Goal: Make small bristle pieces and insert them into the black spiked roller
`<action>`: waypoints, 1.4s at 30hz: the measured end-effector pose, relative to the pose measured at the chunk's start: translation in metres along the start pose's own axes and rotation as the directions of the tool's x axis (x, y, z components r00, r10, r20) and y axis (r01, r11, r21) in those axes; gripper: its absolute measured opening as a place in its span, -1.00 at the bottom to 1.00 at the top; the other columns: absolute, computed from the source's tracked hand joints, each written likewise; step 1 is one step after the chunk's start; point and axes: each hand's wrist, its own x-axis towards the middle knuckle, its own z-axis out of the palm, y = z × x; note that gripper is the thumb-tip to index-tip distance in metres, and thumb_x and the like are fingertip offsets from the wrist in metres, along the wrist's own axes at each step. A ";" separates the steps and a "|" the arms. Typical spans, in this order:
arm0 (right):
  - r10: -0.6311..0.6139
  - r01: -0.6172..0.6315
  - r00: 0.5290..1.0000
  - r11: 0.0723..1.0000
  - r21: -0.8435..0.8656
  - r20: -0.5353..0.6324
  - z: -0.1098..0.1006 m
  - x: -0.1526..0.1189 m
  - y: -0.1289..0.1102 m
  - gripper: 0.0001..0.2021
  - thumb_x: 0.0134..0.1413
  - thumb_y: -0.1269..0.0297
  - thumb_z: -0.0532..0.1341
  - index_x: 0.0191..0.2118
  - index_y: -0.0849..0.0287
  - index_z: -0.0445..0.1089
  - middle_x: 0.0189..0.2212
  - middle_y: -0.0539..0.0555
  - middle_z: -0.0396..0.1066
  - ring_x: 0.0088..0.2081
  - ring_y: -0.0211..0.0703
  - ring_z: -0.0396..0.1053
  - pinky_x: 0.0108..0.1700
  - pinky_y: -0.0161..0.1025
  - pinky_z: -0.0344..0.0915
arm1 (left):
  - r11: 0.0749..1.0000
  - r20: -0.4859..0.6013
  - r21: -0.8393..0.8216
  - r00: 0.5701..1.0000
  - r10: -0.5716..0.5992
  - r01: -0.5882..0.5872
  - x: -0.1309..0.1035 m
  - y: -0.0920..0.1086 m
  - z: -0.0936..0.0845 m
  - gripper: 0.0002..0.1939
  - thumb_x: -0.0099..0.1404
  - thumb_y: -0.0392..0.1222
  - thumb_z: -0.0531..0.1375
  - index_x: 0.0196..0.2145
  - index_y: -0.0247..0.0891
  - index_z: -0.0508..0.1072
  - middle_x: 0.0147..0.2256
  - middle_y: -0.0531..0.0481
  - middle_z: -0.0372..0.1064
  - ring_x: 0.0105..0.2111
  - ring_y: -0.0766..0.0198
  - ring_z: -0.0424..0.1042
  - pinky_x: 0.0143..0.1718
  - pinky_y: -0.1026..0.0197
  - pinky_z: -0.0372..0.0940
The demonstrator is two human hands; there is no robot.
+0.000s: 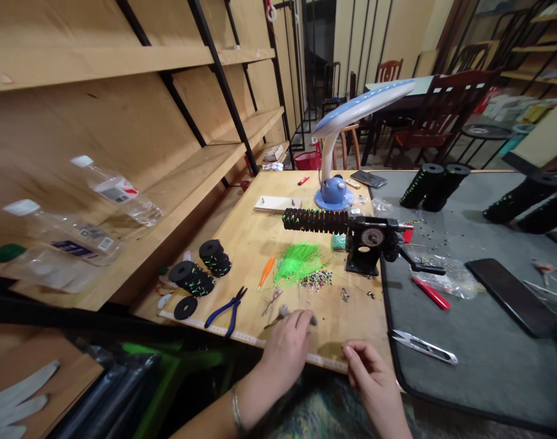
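Observation:
My left hand [288, 344] rests at the front of the wooden table with its fingers curled down over a small grey clump [282, 312]; what is under the fingers is hidden. To its right, my right hand [372, 373] is at the table edge, thumb and forefinger pinched together, and anything between them is too small to make out. Beyond the hands lie a pile of bright green strands [299, 262] and many coloured beads [317, 279]. Blue-handled pliers [230, 312] and an orange-handled pointed tool [266, 272] are left of these. Small metal pieces [344, 294] lie nearby.
Behind the beads stands a black hand-cranked device [365, 241] carrying a row of black discs [315, 220]. A blue desk lamp [334, 194] is behind it. Stacked black discs [191, 277] sit left. Thread snips [424, 347] and a phone [509, 292] lie on the grey mat [484, 378].

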 end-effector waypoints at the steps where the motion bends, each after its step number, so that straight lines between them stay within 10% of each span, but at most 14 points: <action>1: -0.009 0.009 1.000 1.000 -0.008 -0.008 -0.001 0.000 0.000 -0.53 -0.19 -0.20 0.33 -0.44 0.18 0.42 -0.70 -0.11 0.22 -0.68 -0.37 0.09 -0.65 -0.40 0.01 | 0.998 0.020 0.032 0.999 -0.046 0.046 0.002 0.001 0.007 -0.66 0.23 -0.47 0.05 -0.05 -0.29 0.37 -0.19 -0.14 0.46 -0.23 0.06 0.45 -0.22 0.06 0.36; 5: 0.010 -0.011 1.000 1.000 0.016 0.014 -0.003 -0.002 0.003 -0.52 -0.17 -0.22 0.31 -0.44 0.17 0.39 -0.72 -0.13 0.19 -0.66 -0.36 0.06 -0.63 -0.40 -0.03 | 0.994 0.013 0.014 0.994 -0.107 0.107 0.008 -0.005 0.020 -0.67 0.26 -0.48 -0.02 -0.11 -0.29 0.40 -0.25 -0.15 0.46 -0.24 0.05 0.44 -0.21 0.04 0.34; 9: 0.064 -0.070 0.995 0.994 0.086 0.070 0.003 -0.003 0.006 -0.50 -0.11 -0.25 0.26 -0.36 0.16 0.32 -0.77 -0.16 0.19 -0.71 -0.39 0.00 -0.64 -0.41 -0.10 | 0.930 -0.037 -0.348 0.989 -0.141 0.119 0.001 -0.006 0.012 -0.72 0.28 -0.41 0.00 -0.10 -0.29 0.37 -0.25 -0.14 0.42 -0.22 0.10 0.41 -0.17 0.09 0.30; 17: 0.061 -0.076 0.985 0.993 0.092 0.160 0.018 -0.011 0.007 -0.50 -0.02 -0.28 0.17 -0.33 0.13 0.23 -0.80 -0.18 0.21 -0.75 -0.41 0.00 -0.66 -0.44 -0.10 | 0.298 0.358 -0.859 0.904 -0.235 0.417 -0.016 0.010 0.005 -0.92 0.21 -0.22 0.13 -0.33 -0.28 0.35 -0.40 0.05 0.30 -0.39 0.31 0.28 -0.32 0.26 0.18; 24: 0.030 -0.049 0.987 0.992 0.118 0.161 0.016 -0.016 0.010 -0.54 0.04 -0.21 0.18 -0.34 0.16 0.26 -0.79 -0.18 0.21 -0.74 -0.40 0.04 -0.65 -0.44 -0.06 | 0.047 0.496 -0.857 0.845 -0.201 0.514 -0.022 0.021 0.019 -0.68 0.19 0.01 0.21 -0.28 -0.31 0.31 -0.49 0.07 0.32 -0.56 0.39 0.25 -0.51 0.30 0.13; 42: -0.010 0.005 0.990 0.999 0.033 0.140 0.018 -0.015 0.012 -0.56 0.04 -0.19 0.19 -0.36 0.17 0.28 -0.79 -0.17 0.20 -0.71 -0.31 0.15 -0.60 -0.37 0.11 | 0.169 0.411 -0.874 0.878 -0.246 0.456 -0.023 0.031 0.027 -0.67 0.16 0.02 0.25 -0.44 -0.25 0.23 -0.57 0.13 0.28 -0.63 0.43 0.24 -0.62 0.36 0.15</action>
